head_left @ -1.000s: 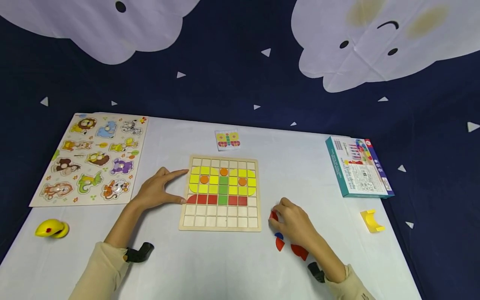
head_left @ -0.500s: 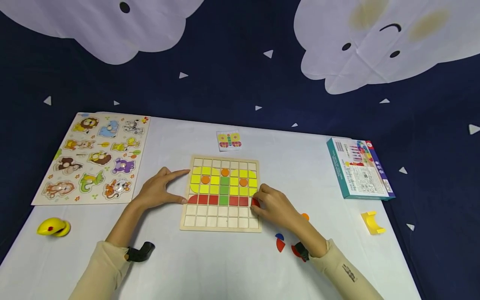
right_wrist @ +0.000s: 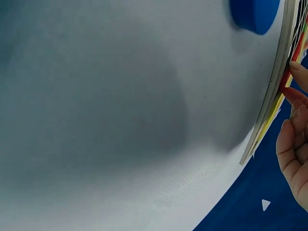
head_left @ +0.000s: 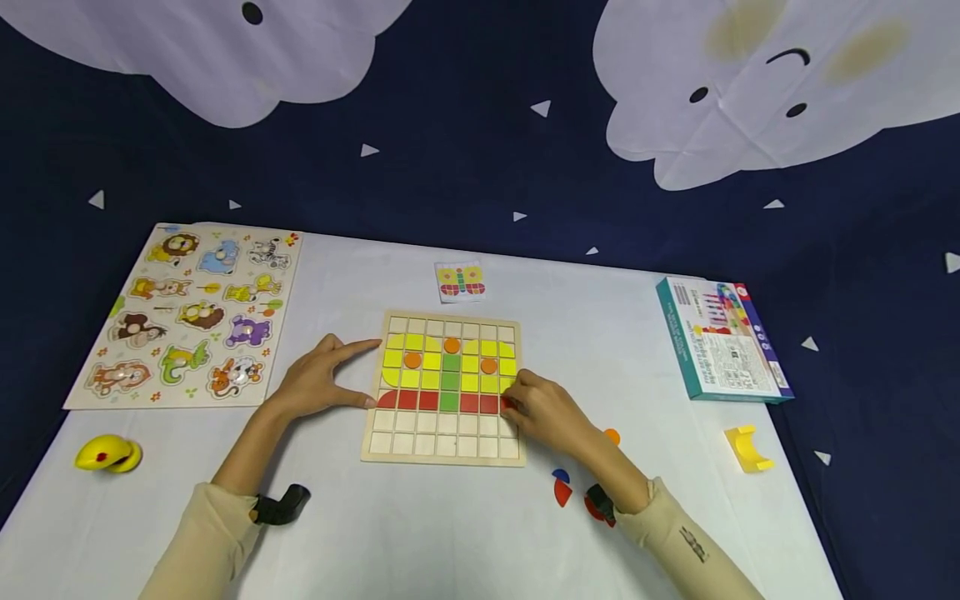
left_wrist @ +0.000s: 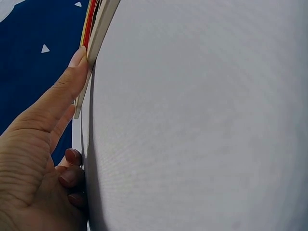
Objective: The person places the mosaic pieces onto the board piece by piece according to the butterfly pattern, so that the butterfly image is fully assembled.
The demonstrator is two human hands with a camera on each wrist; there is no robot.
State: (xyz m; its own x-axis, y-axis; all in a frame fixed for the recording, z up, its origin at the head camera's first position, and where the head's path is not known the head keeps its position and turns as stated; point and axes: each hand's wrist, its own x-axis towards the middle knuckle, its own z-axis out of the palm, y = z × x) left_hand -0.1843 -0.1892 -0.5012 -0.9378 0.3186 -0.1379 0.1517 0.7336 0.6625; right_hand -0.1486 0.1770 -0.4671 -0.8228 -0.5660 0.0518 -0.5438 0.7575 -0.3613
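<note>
A wooden grid board (head_left: 442, 458) lies in the middle of the table, with yellow, orange, green and red tiles in its squares. My left hand (head_left: 309, 385) rests at its left edge, thumb and forefinger spread and touching the rim; the left wrist view shows the thumb (left_wrist: 72, 72) against it. With thumb and fingertips my right hand (head_left: 547, 408) pinches a red tile (head_left: 506, 403) at the right end of the red row, mostly covered by the fingers. The right wrist view shows those fingers (right_wrist: 299, 74) at the board's edge.
Right of the board lie a blue piece (head_left: 561, 475), a red piece (head_left: 562, 493), more red pieces (head_left: 593, 508) partly hidden, and an orange disc (head_left: 612, 436). A butterfly card (head_left: 461, 292), animal puzzle (head_left: 180, 333), box (head_left: 727, 342), yellow arch (head_left: 746, 450) and yellow toy (head_left: 105, 453) surround it.
My right hand has carried the red tile from the loose pieces leftward and up to the board's right side, uncovering an orange disc. The left hand has stayed at the board's edge.
</note>
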